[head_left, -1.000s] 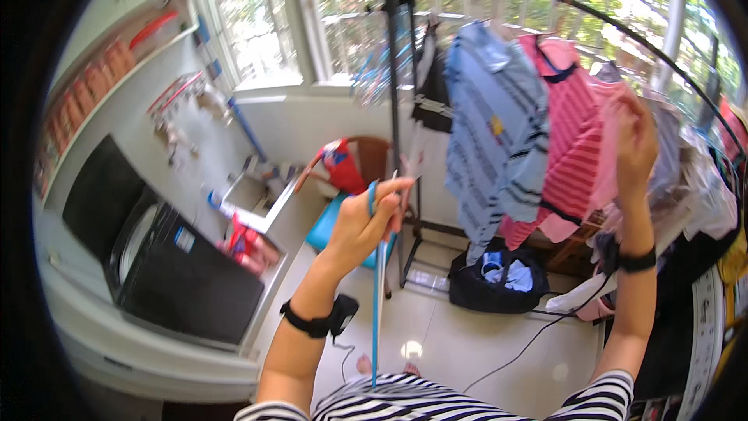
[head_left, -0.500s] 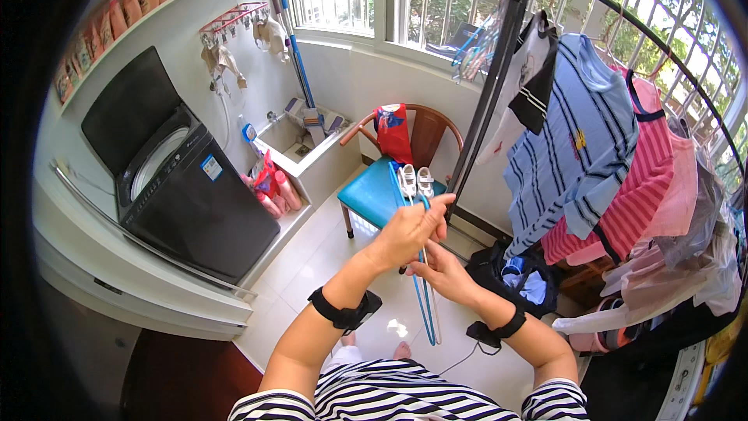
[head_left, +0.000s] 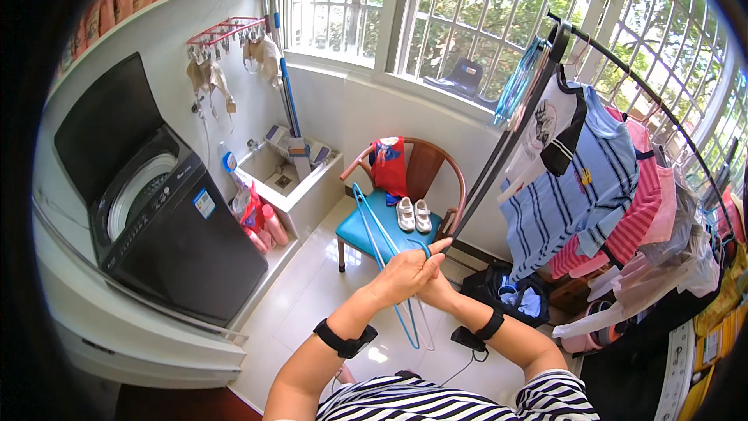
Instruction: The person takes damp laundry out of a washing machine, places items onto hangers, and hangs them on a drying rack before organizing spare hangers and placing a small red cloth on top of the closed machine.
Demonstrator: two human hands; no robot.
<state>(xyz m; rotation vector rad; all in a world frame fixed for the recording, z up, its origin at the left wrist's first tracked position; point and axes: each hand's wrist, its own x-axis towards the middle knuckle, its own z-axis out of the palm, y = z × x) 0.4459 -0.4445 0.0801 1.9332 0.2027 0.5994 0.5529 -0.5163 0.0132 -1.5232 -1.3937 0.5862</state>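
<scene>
At the lower centre of the frame I see the left hand [head_left: 401, 277] closed around a blue hanger [head_left: 369, 226] near its hook. The right hand [head_left: 438, 290] sits close behind it, partly covered, and I cannot tell what its fingers grasp. A white hanger [head_left: 427, 329] shows below both hands.

My main worry is tangling: the hangers overlap, so pulling one could drag the other along or twist it loose. The blue one also reaches out in front of the chair seat [head_left: 352, 226] at mid-frame; swung carelessly, it might sweep the white shoes [head_left: 405, 217] off. A hurried turn toward the right could catch its hook on the black rack post [head_left: 502, 148].

The hanger looks thin and smooth, bent into a long, narrow triangle, so I judge it could slip if the fingers loosen. The seat has a glossy teal surface; the striped blue shirt [head_left: 576, 187] at right hangs in soft folds.
</scene>
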